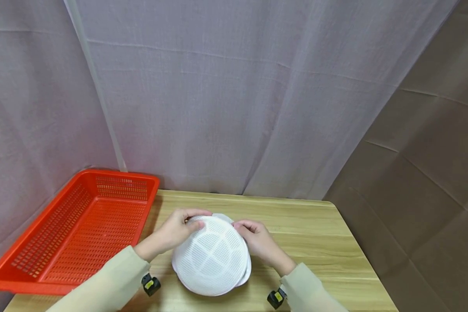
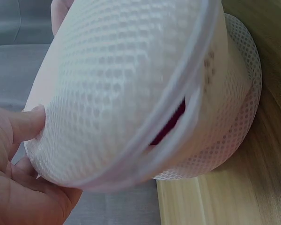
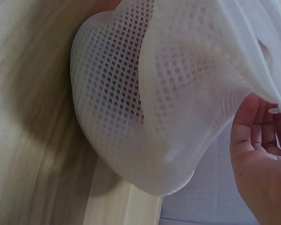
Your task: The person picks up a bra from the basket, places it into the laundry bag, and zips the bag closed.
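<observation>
A round white mesh laundry bag (image 1: 212, 260) stands on the wooden table in front of me, its flat top panel tilted toward the head camera. My left hand (image 1: 175, 229) grips its upper left edge, thumb on the mesh and fingers behind. At the upper right edge, my right hand (image 1: 260, 239) pinches the rim. The right wrist view has a small white zipper pull (image 3: 274, 111) at those fingertips. Along the side seam, a narrow gap shows something dark red (image 2: 171, 124) in the left wrist view; most of it is hidden.
To the left sits a red plastic basket (image 1: 121, 174) with slotted walls. The wooden table (image 1: 304, 229) extends to the right and behind the bag. Grey curtain (image 1: 218, 108) hangs along the back, and brown cloth (image 1: 421, 173) covers the right side.
</observation>
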Demonstrator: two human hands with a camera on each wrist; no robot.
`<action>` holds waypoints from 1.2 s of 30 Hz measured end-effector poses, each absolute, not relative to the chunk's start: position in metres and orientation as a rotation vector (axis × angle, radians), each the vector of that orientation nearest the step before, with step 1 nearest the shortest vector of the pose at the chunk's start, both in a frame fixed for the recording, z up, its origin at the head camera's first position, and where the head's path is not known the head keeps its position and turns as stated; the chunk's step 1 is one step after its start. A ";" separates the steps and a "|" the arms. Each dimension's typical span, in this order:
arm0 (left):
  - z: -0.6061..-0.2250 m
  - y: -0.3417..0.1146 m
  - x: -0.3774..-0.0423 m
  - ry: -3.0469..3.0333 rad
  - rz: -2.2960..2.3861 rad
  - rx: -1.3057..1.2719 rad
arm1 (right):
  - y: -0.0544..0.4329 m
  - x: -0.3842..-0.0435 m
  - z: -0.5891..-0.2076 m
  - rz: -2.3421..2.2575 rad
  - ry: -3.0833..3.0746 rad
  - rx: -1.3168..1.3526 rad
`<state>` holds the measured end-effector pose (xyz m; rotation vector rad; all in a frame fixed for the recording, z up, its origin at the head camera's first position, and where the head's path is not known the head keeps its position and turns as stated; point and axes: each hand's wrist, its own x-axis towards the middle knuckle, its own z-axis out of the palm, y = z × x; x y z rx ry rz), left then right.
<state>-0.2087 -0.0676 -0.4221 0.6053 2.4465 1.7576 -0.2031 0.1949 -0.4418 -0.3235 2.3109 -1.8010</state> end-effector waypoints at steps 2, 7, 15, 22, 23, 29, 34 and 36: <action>-0.422 -0.068 -0.208 2.453 1.759 0.599 | 0.195 -0.202 -0.442 -1.784 2.298 -0.339; -0.424 -0.068 -0.209 2.472 1.748 0.588 | 0.197 -0.200 -0.445 -1.734 2.309 -0.366; -0.425 -0.071 -0.210 2.465 1.758 0.533 | 0.197 -0.200 -0.446 -1.671 2.446 -0.368; -0.425 -0.070 -0.211 2.498 1.736 0.548 | 0.195 -0.202 -0.447 -1.641 2.597 -0.363; -0.425 -0.070 -0.211 2.507 1.732 0.562 | 0.195 -0.201 -0.446 -1.643 2.612 -0.363; -0.427 -0.069 -0.211 2.524 1.722 0.564 | 0.197 -0.204 -0.443 -1.641 2.667 -0.352; -0.428 -0.070 -0.212 2.525 1.719 0.533 | 0.199 -0.206 -0.443 -1.630 2.694 -0.376; -0.429 -0.070 -0.212 2.528 1.723 0.514 | 0.201 -0.207 -0.443 -1.617 2.712 -0.369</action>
